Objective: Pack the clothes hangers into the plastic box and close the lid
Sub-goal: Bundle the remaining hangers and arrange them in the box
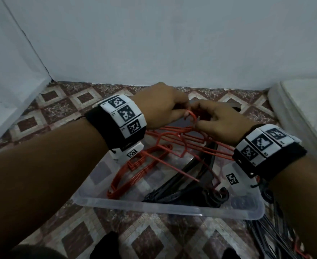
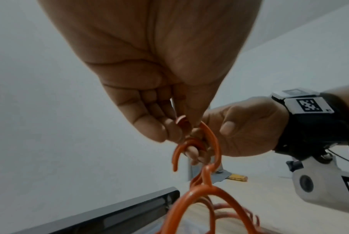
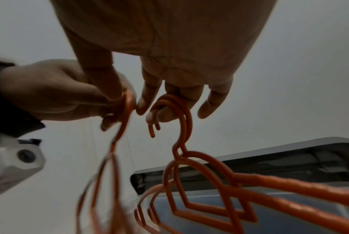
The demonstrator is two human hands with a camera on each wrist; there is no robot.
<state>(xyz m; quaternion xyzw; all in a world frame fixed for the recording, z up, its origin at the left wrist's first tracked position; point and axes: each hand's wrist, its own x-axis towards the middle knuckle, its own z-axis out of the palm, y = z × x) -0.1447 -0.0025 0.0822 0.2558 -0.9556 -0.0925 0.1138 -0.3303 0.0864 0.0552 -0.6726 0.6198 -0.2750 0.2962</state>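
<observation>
Step in hand: sorting red hangers by their hooks above the open box.

Left hand (image 1: 161,105) pinches one hook bunch; right hand (image 1: 221,124) has fingers curled through another. Red hangers (image 1: 189,144) trail below both wrists into the plastic box (image 1: 165,208), beside black hangers (image 1: 172,195). Next, probably: separate, lower flat. Near rim sits under the forearms; lid not identifiable.

Dim, flat light; soft pics, edges warped, some motion blur.
</observation>
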